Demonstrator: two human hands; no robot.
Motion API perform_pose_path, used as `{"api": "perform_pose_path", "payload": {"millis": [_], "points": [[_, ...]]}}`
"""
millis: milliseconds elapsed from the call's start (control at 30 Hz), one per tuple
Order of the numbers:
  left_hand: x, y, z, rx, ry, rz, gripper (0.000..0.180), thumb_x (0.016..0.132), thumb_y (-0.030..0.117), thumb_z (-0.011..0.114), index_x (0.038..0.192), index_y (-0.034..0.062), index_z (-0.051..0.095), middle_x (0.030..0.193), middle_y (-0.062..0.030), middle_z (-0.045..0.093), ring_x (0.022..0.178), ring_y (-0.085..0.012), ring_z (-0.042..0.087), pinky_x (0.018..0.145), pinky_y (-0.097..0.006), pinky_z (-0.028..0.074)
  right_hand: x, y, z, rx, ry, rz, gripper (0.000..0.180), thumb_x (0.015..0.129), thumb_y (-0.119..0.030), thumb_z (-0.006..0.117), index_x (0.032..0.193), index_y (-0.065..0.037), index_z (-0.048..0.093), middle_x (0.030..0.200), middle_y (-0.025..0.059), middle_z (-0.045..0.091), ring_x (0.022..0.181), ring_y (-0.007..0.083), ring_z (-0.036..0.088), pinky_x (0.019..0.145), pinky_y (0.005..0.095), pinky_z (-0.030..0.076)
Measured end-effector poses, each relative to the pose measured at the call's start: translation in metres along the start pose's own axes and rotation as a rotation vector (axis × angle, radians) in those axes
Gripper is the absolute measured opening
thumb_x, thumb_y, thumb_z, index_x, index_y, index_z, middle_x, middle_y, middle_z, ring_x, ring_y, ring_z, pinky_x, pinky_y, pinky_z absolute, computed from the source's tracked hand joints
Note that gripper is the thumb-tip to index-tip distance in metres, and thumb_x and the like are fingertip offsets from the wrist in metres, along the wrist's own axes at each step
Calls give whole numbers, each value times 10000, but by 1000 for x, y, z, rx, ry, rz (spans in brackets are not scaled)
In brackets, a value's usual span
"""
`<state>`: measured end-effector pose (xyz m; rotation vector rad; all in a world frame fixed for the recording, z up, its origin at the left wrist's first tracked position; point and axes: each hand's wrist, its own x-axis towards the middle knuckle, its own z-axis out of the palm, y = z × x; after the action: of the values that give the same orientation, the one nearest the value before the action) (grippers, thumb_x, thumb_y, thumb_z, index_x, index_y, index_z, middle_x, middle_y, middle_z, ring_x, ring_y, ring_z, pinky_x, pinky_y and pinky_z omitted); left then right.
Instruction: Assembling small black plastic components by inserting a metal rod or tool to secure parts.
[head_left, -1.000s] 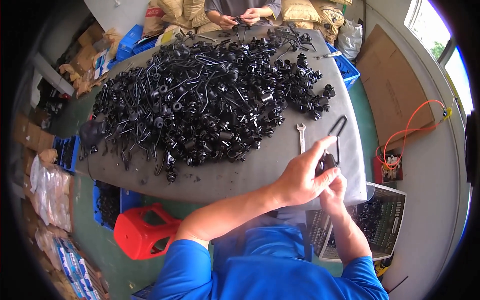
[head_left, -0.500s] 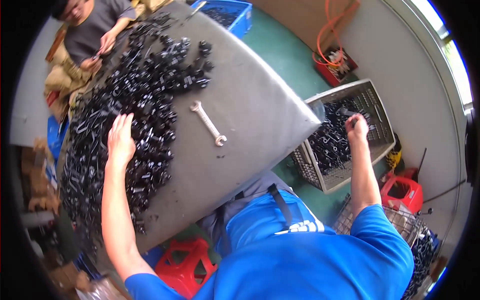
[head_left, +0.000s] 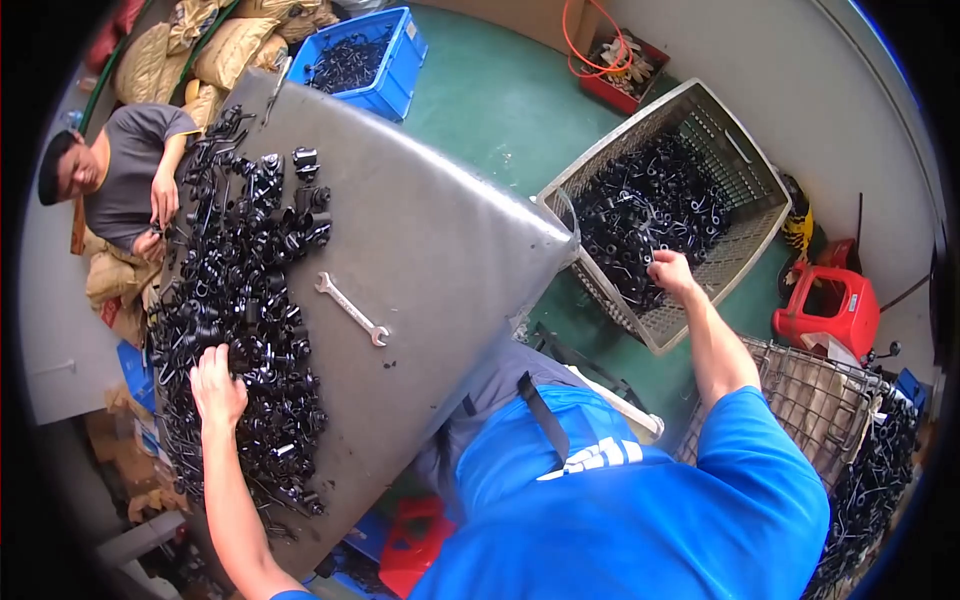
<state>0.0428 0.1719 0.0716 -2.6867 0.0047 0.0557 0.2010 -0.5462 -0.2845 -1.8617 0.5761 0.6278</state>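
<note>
A heap of black metal-and-plastic parts (head_left: 262, 330) covers the left side of the grey table. My left hand (head_left: 217, 387) lies on the heap's near left part, fingers stretched over the pieces and thumb apart, with nothing visibly gripped. To the right, my right hand (head_left: 672, 273) reaches over a grey plastic crate (head_left: 672, 335) of small black parts (head_left: 640, 215). Its fingers are pinched together; what is between them, if anything, is too small to make out. An open-ended wrench (head_left: 352, 310) rests on the table, right of the heap.
The table's corner (head_left: 568, 240) juts towards the crate. Across the heap a person (head_left: 140, 170) handles a small part. A blue bin (head_left: 400, 70) of black parts stands beyond the table. At right are a red stool (head_left: 830, 305) and a wire basket (head_left: 790, 385).
My view has shifted. My right hand has come in lower over the crate's parts, its fingertips towards them. The left hand has moved nearer me over the heap.
</note>
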Motion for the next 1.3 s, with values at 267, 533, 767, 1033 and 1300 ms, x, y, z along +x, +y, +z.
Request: {"api": "perform_pose_path", "payload": {"millis": [267, 533, 767, 1033, 1300], "points": [[9, -22, -52, -274, 106, -197, 170, 600, -58, 519, 725, 19, 432, 682, -139, 462, 648, -351, 501, 606, -396, 395, 59, -25, -6, 101, 365, 60, 415, 825, -144, 640, 1211, -7, 578, 944, 87, 659, 727, 163, 621, 633, 310, 524], [-19, -11, -85, -606, 65, -334, 187, 628, 9, 607, 675, 51, 431, 581, -51, 419, 503, -202, 436, 503, -319, 356, 16, -117, 5, 323, 326, -597, 193, 906, -49, 587, 1089, -21, 643, 957, 44, 659, 779, 101, 614, 660, 232, 526], [-46, -41, -84, -715, 426, -507, 255, 821, 20, 641, 677, 94, 443, 624, 86, 363, 567, -11, 318, 504, -193, 254, -126, -303, 120, 119, 224, -1157, 209, 897, -18, 624, 1105, -22, 635, 970, 30, 663, 796, 83, 582, 715, 213, 487], [-52, -81, -69, -805, 774, -521, 263, 841, -10, 613, 663, 86, 445, 603, 96, 388, 543, -1, 336, 499, -187, 261, -253, -319, 300, -725, -425, -1328, 416, 764, -131, 700, 1156, -41, 594, 880, 122, 581, 702, 306, 613, 643, 386, 516], [-17, -107, -20, -380, 384, -85, 69, 739, 61, 604, 786, 59, 555, 720, -75, 572, 688, -252, 555, 711, -357, 400, -229, -332, 294, -771, -248, -1231, 335, 760, -8, 588, 1095, -27, 611, 843, 139, 595, 767, 315, 605, 699, 401, 507]]}}
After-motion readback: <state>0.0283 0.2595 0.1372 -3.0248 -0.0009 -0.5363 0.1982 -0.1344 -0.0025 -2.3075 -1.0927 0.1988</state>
